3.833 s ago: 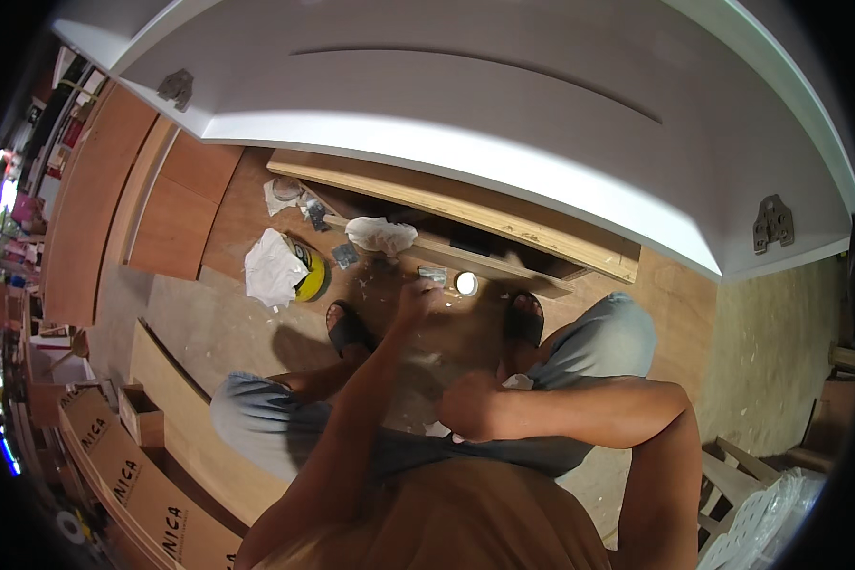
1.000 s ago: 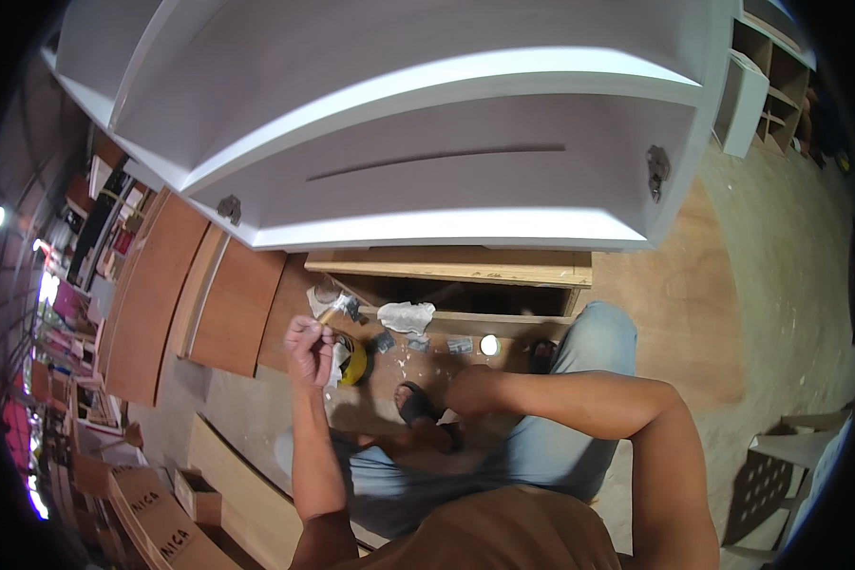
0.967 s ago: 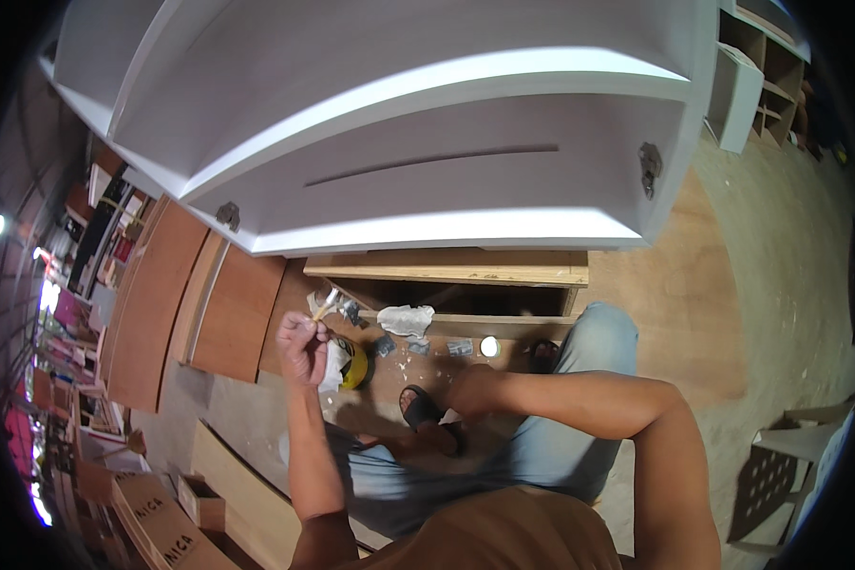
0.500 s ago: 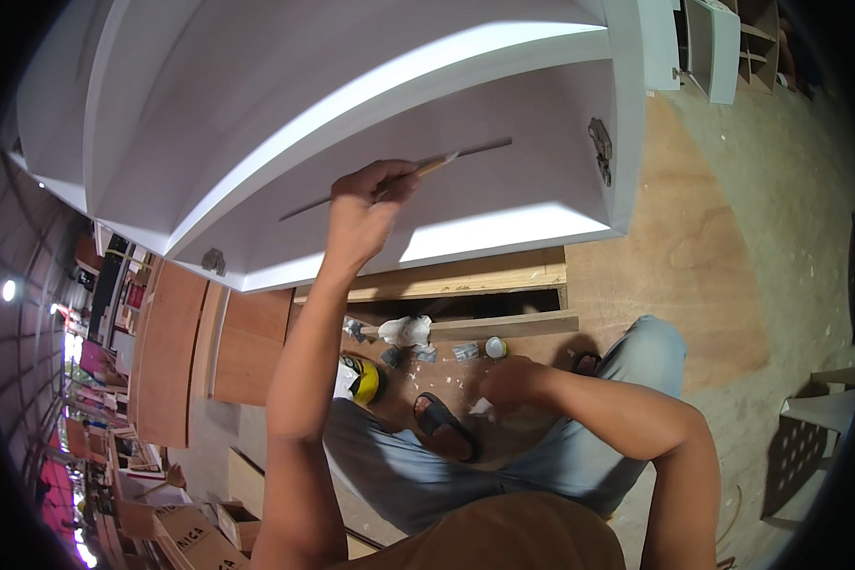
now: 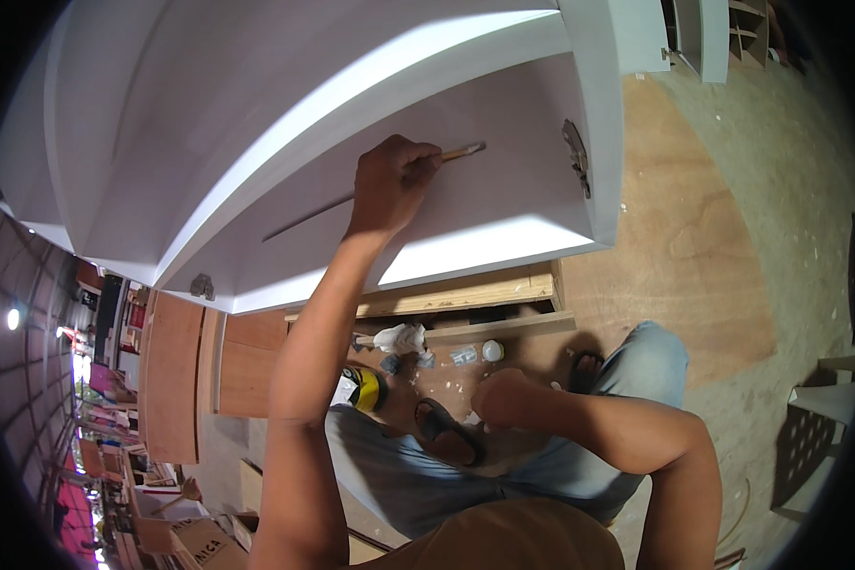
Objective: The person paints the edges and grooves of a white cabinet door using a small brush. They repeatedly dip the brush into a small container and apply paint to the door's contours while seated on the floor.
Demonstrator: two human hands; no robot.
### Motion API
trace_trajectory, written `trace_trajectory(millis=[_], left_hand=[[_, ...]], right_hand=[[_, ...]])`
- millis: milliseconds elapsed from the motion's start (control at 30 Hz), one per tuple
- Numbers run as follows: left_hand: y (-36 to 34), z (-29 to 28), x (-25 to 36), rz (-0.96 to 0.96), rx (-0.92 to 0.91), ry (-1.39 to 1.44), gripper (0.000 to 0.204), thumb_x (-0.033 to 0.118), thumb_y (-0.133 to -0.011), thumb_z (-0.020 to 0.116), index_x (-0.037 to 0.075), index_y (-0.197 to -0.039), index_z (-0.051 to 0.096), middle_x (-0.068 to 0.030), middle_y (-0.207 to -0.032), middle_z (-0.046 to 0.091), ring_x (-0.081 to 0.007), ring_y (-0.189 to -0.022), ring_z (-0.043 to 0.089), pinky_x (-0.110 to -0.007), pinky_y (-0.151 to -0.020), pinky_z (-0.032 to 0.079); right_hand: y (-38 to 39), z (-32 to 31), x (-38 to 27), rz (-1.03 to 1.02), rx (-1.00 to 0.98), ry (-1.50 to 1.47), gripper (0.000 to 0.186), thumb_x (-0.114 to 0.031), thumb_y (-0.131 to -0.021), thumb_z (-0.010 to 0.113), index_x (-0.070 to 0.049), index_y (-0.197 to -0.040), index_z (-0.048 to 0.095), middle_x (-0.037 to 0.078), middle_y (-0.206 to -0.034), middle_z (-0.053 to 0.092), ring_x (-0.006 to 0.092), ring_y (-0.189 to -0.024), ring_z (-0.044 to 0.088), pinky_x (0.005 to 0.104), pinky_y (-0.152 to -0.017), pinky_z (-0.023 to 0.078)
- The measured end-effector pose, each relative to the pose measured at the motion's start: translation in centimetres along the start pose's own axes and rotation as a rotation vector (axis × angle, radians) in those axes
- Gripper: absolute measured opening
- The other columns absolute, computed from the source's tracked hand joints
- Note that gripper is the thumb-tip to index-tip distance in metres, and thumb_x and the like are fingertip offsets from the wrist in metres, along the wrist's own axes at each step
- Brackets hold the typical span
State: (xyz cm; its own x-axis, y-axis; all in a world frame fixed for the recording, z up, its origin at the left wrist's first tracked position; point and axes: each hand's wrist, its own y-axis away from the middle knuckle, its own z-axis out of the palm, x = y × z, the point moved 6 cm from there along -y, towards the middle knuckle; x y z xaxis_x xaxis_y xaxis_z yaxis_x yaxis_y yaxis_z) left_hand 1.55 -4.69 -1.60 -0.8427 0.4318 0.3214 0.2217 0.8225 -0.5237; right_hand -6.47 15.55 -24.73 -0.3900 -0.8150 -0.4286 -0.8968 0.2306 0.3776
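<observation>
My left hand point(image 5: 392, 185) is closed round a thin brush point(image 5: 461, 152) with a wooden handle. Its tip touches the right end of a long dark slot point(image 5: 306, 217) in the inner panel of a white cabinet point(image 5: 522, 114). The hand and wrist cover the middle of that slot. Lower down, over the floor near my sandalled foot point(image 5: 444, 432), my right hand point(image 5: 499, 397) hangs with its fingers curled. A small white bit shows below those fingers; what it is cannot be made out.
Metal hinges point(image 5: 577, 157) sit on the cabinet's sides. Below are a wooden frame point(image 5: 446, 293), a crumpled white rag point(image 5: 401, 338), a small white cup point(image 5: 492, 351) and a yellow-and-black can point(image 5: 366, 389). A plywood sheet point(image 5: 684, 247) lies right; a plastic chair point(image 5: 826, 404) stands beyond.
My left hand has moved right with the brush, whose tip went along the slot to its right end. The right hand has shifted slightly. The whole view has shifted a little.
</observation>
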Motion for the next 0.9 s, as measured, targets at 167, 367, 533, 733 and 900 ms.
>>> trace_trajectory(millis=[167, 367, 533, 733, 900], left_hand=[[-0.5, 0.8, 0.0, 0.017, -0.003, -0.046, 0.011, 0.014, -0.081, 0.067, 0.006, -0.088, 0.072, -0.0122, -0.079, 0.063, -0.024, -0.069, 0.062, -0.034, -0.066, 0.049], [-0.5, 0.9, 0.0, 0.052, 0.036, -0.135, 0.012, 0.014, -0.08, 0.066, 0.007, -0.086, 0.072, -0.0121, -0.076, 0.063, -0.0258, -0.067, 0.062, -0.035, -0.065, 0.049], [0.2, 0.2, 0.4, 0.035, 0.048, -0.13, 0.011, 0.014, -0.078, 0.066, 0.007, -0.084, 0.072, -0.0113, -0.075, 0.063, -0.0262, -0.067, 0.062, -0.036, -0.065, 0.049], [-0.4, 1.3, 0.3, 0.061, 0.065, -0.104, 0.011, 0.014, -0.078, 0.066, 0.007, -0.083, 0.072, -0.0109, -0.073, 0.061, -0.0253, -0.067, 0.061, -0.036, -0.064, 0.048], [0.4, 0.4, 0.6, 0.053, 0.096, -0.087, 0.01, 0.013, -0.078, 0.065, 0.006, -0.082, 0.071, -0.0102, -0.071, 0.06, -0.025, -0.064, 0.059, -0.036, -0.062, 0.047]], right_hand=[[0.0, -0.1, -0.2, -0.018, 0.042, 0.0, 0.032, -0.039, -0.072, 0.073, -0.013, -0.091, 0.072, 0.007, -0.097, 0.07, 0.0245, -0.097, 0.065, 0.0399, -0.075, 0.052], [-0.3, 0.1, -0.2, 0.052, 0.041, 0.003, 0.033, -0.038, -0.069, 0.075, -0.012, -0.089, 0.072, 0.006, -0.091, 0.07, 0.0244, -0.091, 0.067, 0.0399, -0.071, 0.053], [-0.1, 0.0, -0.3, 0.017, 0.081, -0.006, 0.031, -0.037, -0.067, 0.075, -0.013, -0.087, 0.072, 0.007, -0.089, 0.07, 0.0242, -0.087, 0.068, 0.04, -0.067, 0.053], [-0.2, -0.2, -0.4, 0.024, 0.083, -0.011, 0.029, -0.035, -0.067, 0.076, -0.013, -0.085, 0.072, 0.007, -0.089, 0.07, 0.0241, -0.085, 0.068, 0.0396, -0.065, 0.052], [-0.4, 0.3, -0.2, 0.02, 0.106, -0.026, 0.029, -0.035, -0.067, 0.076, -0.013, -0.085, 0.072, 0.007, -0.089, 0.07, 0.0249, -0.086, 0.068, 0.0399, -0.066, 0.052]])
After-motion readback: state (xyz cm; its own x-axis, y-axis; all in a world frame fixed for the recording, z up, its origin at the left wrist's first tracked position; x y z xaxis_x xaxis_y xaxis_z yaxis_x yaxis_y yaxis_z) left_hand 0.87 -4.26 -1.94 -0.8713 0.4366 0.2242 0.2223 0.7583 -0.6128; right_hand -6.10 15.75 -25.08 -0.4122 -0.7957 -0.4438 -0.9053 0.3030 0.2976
